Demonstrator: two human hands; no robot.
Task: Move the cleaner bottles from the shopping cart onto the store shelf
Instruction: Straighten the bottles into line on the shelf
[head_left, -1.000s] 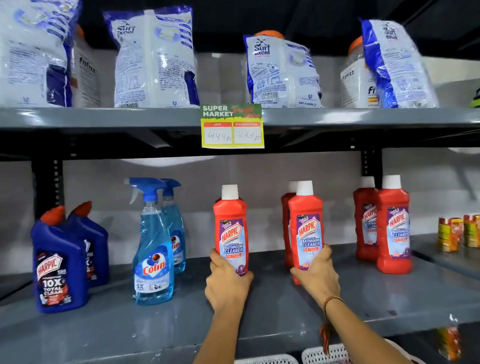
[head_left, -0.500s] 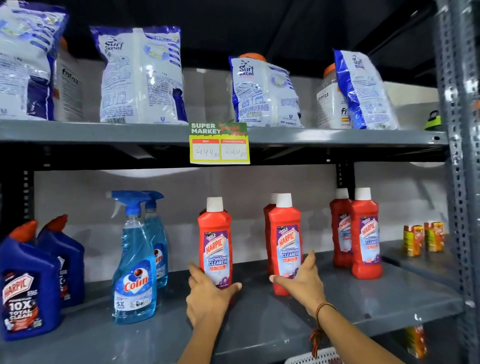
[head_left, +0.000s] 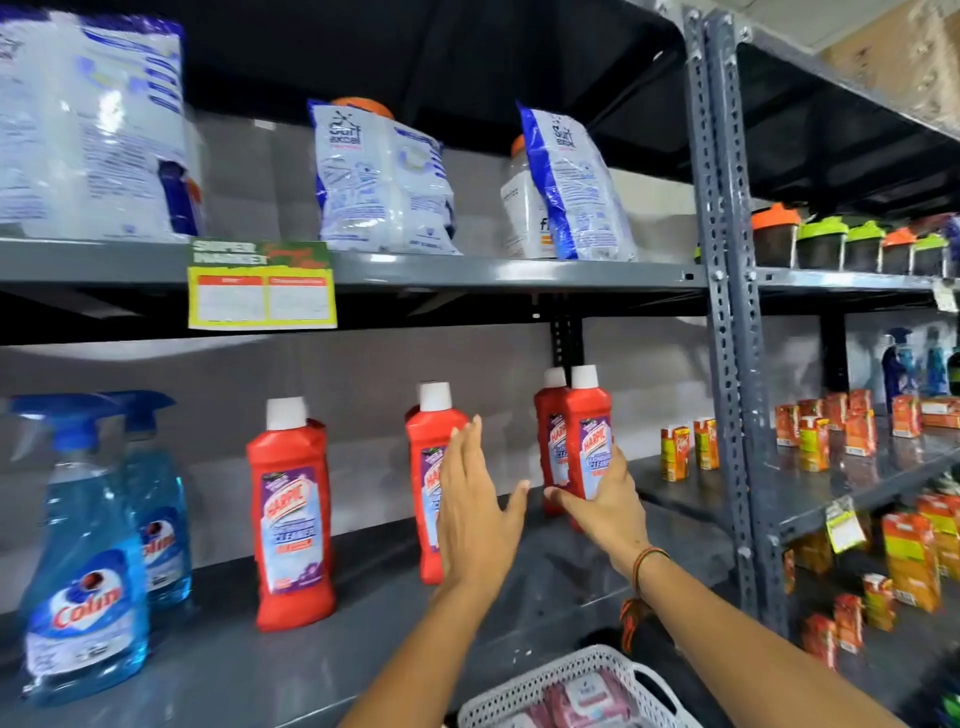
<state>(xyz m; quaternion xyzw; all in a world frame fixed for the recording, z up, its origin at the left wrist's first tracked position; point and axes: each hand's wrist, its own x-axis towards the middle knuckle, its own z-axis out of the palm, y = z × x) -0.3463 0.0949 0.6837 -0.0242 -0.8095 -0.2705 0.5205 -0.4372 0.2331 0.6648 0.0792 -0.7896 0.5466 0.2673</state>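
Red Harpic cleaner bottles with white caps stand on the grey store shelf (head_left: 363, 649): one group at the left (head_left: 291, 519), one in the middle (head_left: 428, 431) and a pair at the right (head_left: 589, 415). My left hand (head_left: 478, 514) is open with flat, raised fingers, just in front of the middle bottle and covering its right side. My right hand (head_left: 610, 512) wraps the lower part of the front bottle of the right pair, thumb on its left and fingers on its right. The bottle stands upright on the shelf.
Blue Colin spray bottles (head_left: 88, 545) stand at the shelf's left. Small juice cartons (head_left: 691, 447) sit right of the red bottles, by the grey upright post (head_left: 727, 312). Detergent bags (head_left: 384, 176) fill the shelf above. A white basket (head_left: 545, 680) is below my arms.
Both hands let go of the left and middle bottles and moved right. My left hand opened in front of the middle bottle and my right hand took the rightmost one. My view swung right.
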